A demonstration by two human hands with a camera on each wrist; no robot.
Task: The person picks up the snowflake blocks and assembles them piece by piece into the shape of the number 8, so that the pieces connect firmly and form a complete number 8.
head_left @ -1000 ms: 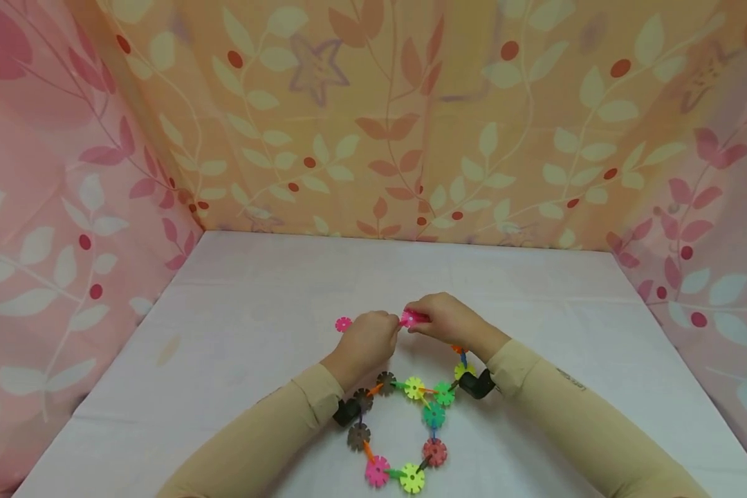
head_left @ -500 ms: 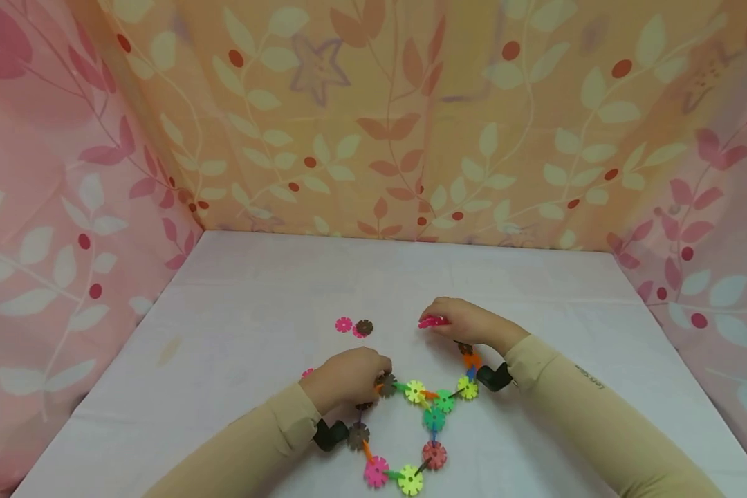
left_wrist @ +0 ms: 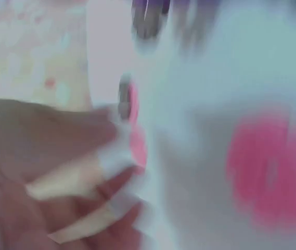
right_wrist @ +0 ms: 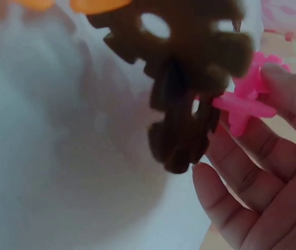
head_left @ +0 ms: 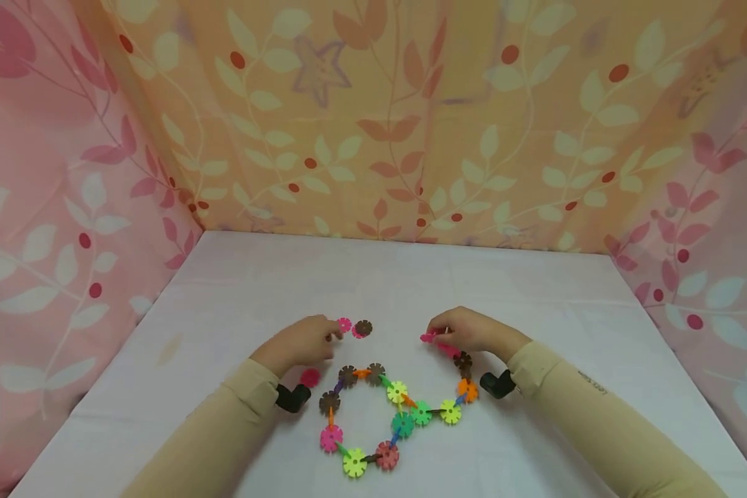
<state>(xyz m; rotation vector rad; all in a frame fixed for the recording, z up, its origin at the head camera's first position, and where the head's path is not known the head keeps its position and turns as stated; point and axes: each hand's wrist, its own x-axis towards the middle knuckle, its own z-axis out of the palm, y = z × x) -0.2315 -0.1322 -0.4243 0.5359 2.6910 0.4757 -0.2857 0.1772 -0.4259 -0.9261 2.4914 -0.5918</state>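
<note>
My right hand (head_left: pixel 473 328) pinches pink notched discs (head_left: pixel 446 348) that end a chain of interlocking snowflake discs. In the right wrist view, thumb and fingers hold the interlocked pink discs (right_wrist: pixel 244 99) beside brown discs (right_wrist: pixel 184 62). The chain runs past an orange disc (head_left: pixel 468 390) and a yellow one (head_left: pixel 451 411) into a closed ring of coloured discs (head_left: pixel 331 438) on the table. My left hand (head_left: pixel 301 342) reaches, fingers extended, to a loose pink disc (head_left: pixel 344 324); whether it touches is unclear. Left wrist view is blurred.
A brown disc (head_left: pixel 364 328) partly covers another pink disc (head_left: pixel 357 333) just right of the left fingertips. One more pink disc (head_left: pixel 310 377) lies beside the left wrist camera (head_left: pixel 294 398). Patterned cloth walls (head_left: pixel 386 138) bound the white table (head_left: pixel 255 277) behind and at both sides.
My hands have parted; the left went down to the ring, then up-left to the loose discs. The ring slid left. My right hand moved slightly right and down, still holding pink discs.
</note>
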